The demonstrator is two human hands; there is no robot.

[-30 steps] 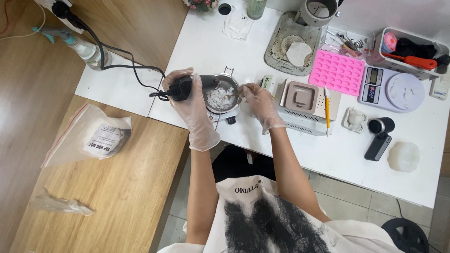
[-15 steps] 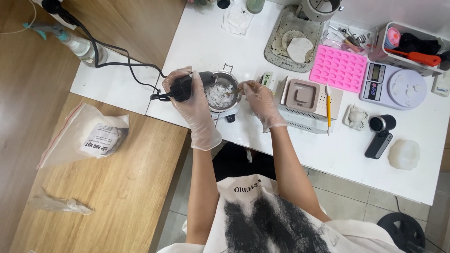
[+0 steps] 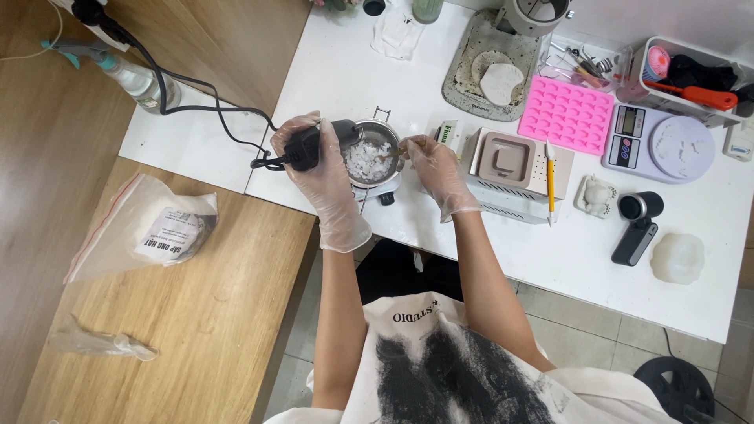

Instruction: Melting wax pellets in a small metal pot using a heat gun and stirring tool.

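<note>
My gloved left hand (image 3: 318, 169) grips a black corded heat gun (image 3: 314, 141) and points its nozzle at a small metal pot (image 3: 374, 159) full of white flakes. The pot sits on a small burner at the white table's (image 3: 353, 63) near edge. Just right of the pot, my gloved right hand (image 3: 437, 173) holds a thin wooden stirrer (image 3: 400, 151) whose tip dips into the flakes.
Right of the pot stand a grey box appliance (image 3: 514, 166), a yellow pen (image 3: 550, 184), a pink silicone mould (image 3: 567, 110), a digital scale (image 3: 664, 145) and a black handheld device (image 3: 636, 220). A plastic bag (image 3: 145, 228) lies on the wooden table to the left. A spray bottle (image 3: 129, 71) stands at the far left.
The view shifted slightly between the earliest frame and now. Both hands stay at the pot, with the heat gun and stirrer in nearly the same place.
</note>
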